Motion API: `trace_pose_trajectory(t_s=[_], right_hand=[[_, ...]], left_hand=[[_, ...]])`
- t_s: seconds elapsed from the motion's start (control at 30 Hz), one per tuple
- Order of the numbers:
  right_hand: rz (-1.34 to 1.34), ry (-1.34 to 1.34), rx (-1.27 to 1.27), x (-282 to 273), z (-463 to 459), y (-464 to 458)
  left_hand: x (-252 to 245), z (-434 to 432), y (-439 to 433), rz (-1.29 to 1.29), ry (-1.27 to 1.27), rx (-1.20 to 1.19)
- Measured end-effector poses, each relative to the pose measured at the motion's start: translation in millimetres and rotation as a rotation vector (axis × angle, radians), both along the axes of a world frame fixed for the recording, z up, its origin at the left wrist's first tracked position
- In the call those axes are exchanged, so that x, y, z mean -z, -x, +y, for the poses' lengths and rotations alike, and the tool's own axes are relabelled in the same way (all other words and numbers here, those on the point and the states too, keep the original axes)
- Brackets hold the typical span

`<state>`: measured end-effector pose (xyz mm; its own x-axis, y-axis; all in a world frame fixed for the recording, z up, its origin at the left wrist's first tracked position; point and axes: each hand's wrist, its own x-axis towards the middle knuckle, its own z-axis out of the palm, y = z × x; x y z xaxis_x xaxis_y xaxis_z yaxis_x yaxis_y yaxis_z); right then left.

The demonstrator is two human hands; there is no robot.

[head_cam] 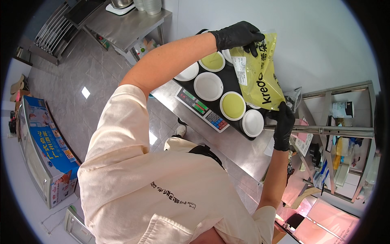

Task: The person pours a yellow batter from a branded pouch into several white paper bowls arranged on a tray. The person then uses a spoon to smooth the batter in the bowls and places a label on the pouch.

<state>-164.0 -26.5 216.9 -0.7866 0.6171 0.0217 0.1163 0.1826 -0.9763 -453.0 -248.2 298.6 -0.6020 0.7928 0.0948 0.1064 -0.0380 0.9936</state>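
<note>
My left hand (240,35), in a black glove, grips the upper end of a yellow-green printed plastic bag (265,73). At the bag's other end, my right hand (283,125), also black-gloved, pinches its lower corner. The bag hangs over the right side of a black tray (227,80) of round white paper cups. One cup of yellow-green filling (232,105) lies near the front edge, with another filled cup (212,62) farther back. An empty-looking white cup (208,86) is between them, and one more (253,123) stands at the near corner. The tray rests over a digital scale (199,106).
Beneath the scale is a stainless steel table (243,152). A metal shelf rack (338,131) with containers and tools stands close on the right, by a crumpled silvery bag (294,97). A second steel table (128,27) is back left; a chest freezer (48,149) stands far left.
</note>
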Motion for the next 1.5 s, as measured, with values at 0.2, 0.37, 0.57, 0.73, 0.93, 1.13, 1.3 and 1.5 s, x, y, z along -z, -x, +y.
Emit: trace_pose_trajectory(t_s=[0.2, 0.37, 0.57, 0.73, 0.93, 1.13, 1.3, 1.5], right_hand=[[0.015, 0.001, -0.009, 2.7, 2.6, 1.2], [0.018, -0.055, -0.026, 12.2, 12.8, 1.5], [0.020, -0.047, -0.020, 9.6, 9.9, 3.9], [0.001, -0.042, -0.016, -0.7, -0.4, 5.3], [0.000, -0.014, -0.023, -7.6, -7.8, 5.8], [-0.023, 0.021, -0.029, -16.7, -16.9, 5.9], [-0.017, -0.029, -0.033, -8.9, -9.4, 5.7], [-0.008, -0.041, -0.027, -4.1, -4.3, 7.4]], left_hand=[[-0.1, -0.1, 1.7, 0.002, -0.001, 0.004], [0.2, 1.5, 3.2, 0.013, 0.013, 0.002], [5.0, 2.7, 7.6, 0.002, -0.020, 0.010], [3.0, 1.5, 6.6, -0.010, -0.017, 0.008], [1.4, 1.3, 6.6, -0.003, -0.003, 0.005], [-1.9, 0.3, 3.9, -0.003, 0.012, -0.006], [0.6, 1.8, 5.7, 0.000, 0.008, -0.006], [-1.2, -0.4, 6.1, 0.002, 0.011, 0.008]])
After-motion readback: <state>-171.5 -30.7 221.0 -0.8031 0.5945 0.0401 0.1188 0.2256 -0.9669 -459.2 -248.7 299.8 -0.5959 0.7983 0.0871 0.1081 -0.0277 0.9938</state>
